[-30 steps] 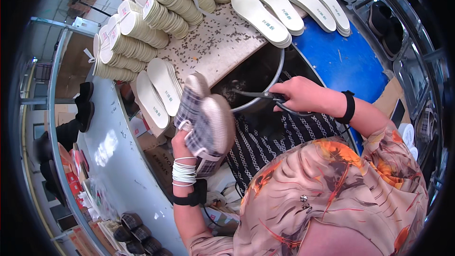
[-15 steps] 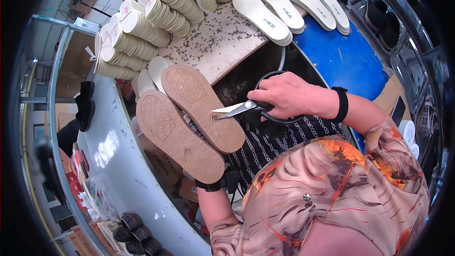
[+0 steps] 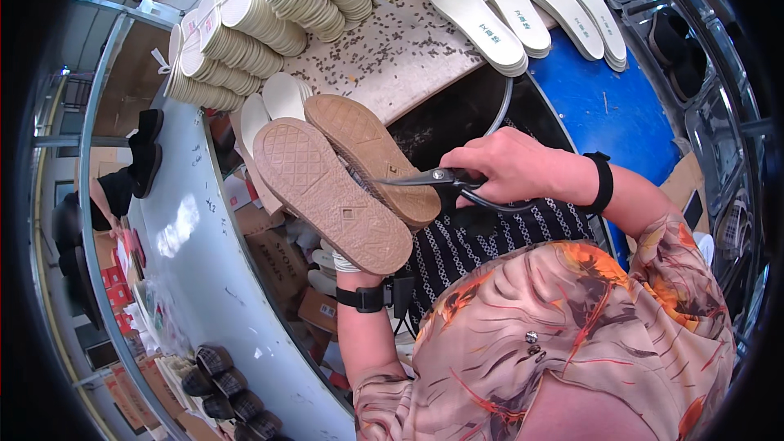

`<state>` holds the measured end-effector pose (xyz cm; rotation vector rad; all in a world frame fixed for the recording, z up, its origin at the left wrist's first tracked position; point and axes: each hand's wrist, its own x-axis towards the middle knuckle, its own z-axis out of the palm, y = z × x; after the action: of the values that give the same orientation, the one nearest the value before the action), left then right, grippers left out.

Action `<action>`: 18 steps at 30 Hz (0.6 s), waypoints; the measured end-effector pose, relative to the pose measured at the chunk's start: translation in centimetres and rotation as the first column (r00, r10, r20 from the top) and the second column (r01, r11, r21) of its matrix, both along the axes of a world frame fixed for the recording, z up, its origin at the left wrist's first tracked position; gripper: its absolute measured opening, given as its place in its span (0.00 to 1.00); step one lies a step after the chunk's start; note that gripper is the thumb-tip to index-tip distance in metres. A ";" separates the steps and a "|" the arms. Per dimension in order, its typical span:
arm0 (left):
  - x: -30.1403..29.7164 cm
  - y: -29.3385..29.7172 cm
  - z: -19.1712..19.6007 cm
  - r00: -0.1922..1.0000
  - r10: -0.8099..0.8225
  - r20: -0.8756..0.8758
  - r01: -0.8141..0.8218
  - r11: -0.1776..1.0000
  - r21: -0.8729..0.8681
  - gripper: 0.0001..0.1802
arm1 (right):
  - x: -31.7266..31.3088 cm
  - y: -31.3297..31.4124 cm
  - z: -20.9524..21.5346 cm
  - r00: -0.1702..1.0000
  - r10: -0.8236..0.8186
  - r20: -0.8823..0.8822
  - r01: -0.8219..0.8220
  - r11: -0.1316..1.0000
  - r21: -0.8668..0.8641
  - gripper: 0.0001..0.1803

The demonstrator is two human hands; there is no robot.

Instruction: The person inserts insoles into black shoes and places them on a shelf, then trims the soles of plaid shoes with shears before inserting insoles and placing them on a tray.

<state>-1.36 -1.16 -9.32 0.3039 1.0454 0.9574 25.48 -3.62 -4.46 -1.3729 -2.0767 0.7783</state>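
Note:
Two brown-soled shoes (image 3: 335, 196) are held together, patterned soles facing up, in front of my left hand (image 3: 349, 265). That hand's fingers are hidden behind them; only its wrist shows, with a white cuff and a black band. My right hand (image 3: 508, 165) grips black-handled scissors (image 3: 425, 177) with its fingers round the loops. The blades are together and point left, their tips at the inner edge of the farther shoe (image 3: 377, 147), by the gap between the two. A bit of dark checked lining shows in that gap.
Stacks of cream insoles (image 3: 245, 28) line the far left of the speckled table (image 3: 367, 57). More insoles (image 3: 482, 24) lie at the table's right, beside a blue board (image 3: 604, 98). At left, a pale bench (image 3: 184, 237) carries dark slippers (image 3: 233, 400). Boxes (image 3: 273, 265) sit below.
The shoes have shifted right and tilted, the farther one turning on its side. The scissors, parted before, now have closed blades, and their tips have moved up to the gap between the shoes.

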 end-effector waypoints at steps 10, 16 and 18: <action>7.0 7.4 -1.6 0.256 0.314 -0.914 0.773 0.501 0.389 0.14 | 13.0 -8.4 -2.0 0.393 -0.914 -0.105 0.778 0.391 -0.493 0.23; 11.1 7.4 3.9 -0.318 0.164 -0.934 0.924 0.277 -0.265 0.19 | 20.6 -17.3 -5.6 0.208 -0.774 0.598 0.976 0.123 -0.181 0.22; 11.2 8.2 7.0 -0.217 0.073 -0.973 0.975 0.072 -0.212 0.22 | 21.3 -17.5 -5.1 0.228 -0.722 0.653 0.974 0.179 -0.142 0.22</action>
<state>9.84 7.06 -2.36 2.4960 1.0606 -0.1701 46.77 -21.15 -9.52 -2.9170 -0.7643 0.4749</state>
